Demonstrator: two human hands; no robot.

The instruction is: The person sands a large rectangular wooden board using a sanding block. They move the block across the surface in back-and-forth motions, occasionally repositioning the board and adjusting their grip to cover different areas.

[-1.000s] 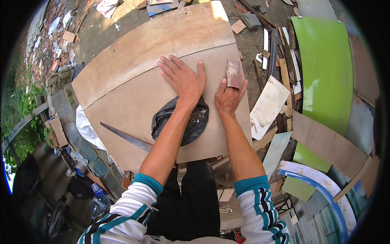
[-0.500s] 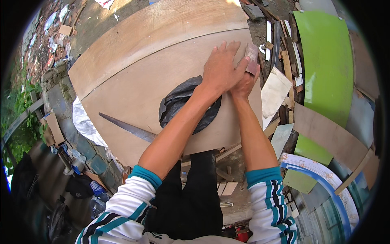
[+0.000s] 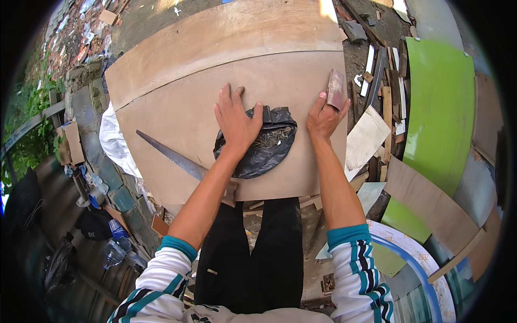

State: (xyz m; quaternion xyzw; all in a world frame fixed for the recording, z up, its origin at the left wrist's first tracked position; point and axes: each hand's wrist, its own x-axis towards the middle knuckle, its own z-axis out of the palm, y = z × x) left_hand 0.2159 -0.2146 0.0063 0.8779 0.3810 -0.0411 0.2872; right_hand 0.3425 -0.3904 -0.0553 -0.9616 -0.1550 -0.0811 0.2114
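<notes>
A large brown plywood board (image 3: 177, 102) lies in front of me, with a seam running across it. Near its right edge, my right hand (image 3: 322, 119) grips a worn, reddish-brown piece of sandpaper (image 3: 335, 89), bent into a curved strip. My left hand (image 3: 237, 119) is open, fingers spread, at the left rim of a black plastic bag (image 3: 258, 168). Many thin nails (image 3: 272, 138) show in the bag's opening. Left of the bag lies a handsaw (image 3: 169, 155), its blade pointing to the far left; my left forearm hides part of it, and its wooden handle shows by the board's near edge.
Wood offcuts (image 3: 386, 102) lie in a pile right of the board, beside a bright green panel (image 3: 439, 113). A curved white and blue piece (image 3: 414, 253) sits at the lower right. On the left are a stone wall edge (image 3: 86, 113) and a white sack (image 3: 113, 142).
My left hand has lifted off my right hand and moved left to the bag, uncovering the nails. My right hand still holds the sandpaper near the board's right edge.
</notes>
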